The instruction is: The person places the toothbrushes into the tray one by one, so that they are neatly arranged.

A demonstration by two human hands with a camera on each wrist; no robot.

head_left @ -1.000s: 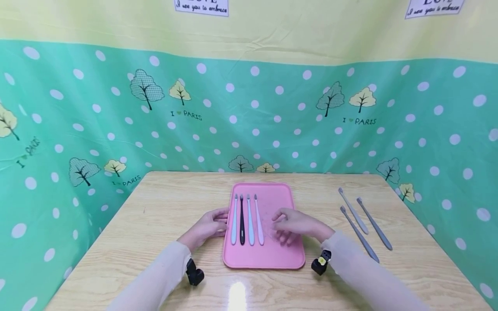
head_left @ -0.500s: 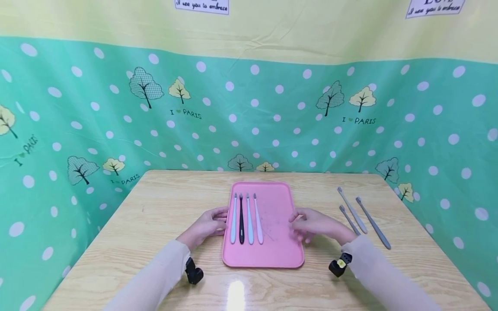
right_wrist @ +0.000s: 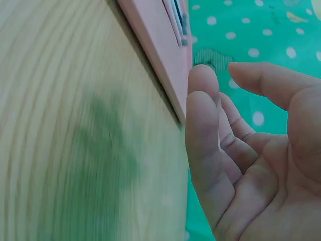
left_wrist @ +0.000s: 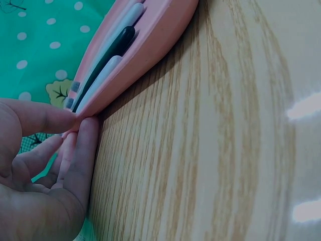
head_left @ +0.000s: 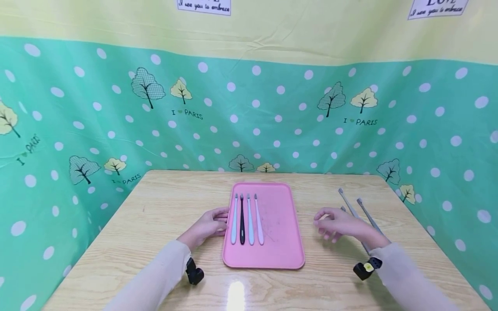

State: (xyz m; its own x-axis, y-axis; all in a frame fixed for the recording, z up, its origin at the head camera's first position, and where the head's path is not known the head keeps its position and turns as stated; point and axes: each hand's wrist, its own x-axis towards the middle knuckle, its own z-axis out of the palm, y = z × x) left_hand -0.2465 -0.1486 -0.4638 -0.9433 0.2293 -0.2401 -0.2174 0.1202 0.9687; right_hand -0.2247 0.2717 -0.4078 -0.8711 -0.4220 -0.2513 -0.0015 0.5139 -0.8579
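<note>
Pinched between the fingers of my left hand [head_left: 205,225] is the left rim of a pink tray [head_left: 276,258], and the left wrist view shows the fingertips [left_wrist: 89,131] close up on it. Side by side on the tray's left half lie a light blue toothbrush [head_left: 234,226], a black toothbrush [head_left: 242,224], a second light blue toothbrush [head_left: 250,226] and a pink toothbrush [head_left: 259,226]. My right hand [head_left: 338,222] hovers over the table right of the tray, fingers loosely bent and holding nothing; the right wrist view shows its bare palm [right_wrist: 256,186].
Three grey-blue toothbrushes lie on the right of the wooden table [head_left: 175,190]: one at the back [head_left: 345,197], one at the right [head_left: 367,211] and one mostly hidden by my right hand and wrist. A green dotted curtain [head_left: 272,142] hangs behind.
My right hand has moved right, from over the tray to over the table near the grey-blue toothbrushes, partly covering them. The left hand and tray stay in place.
</note>
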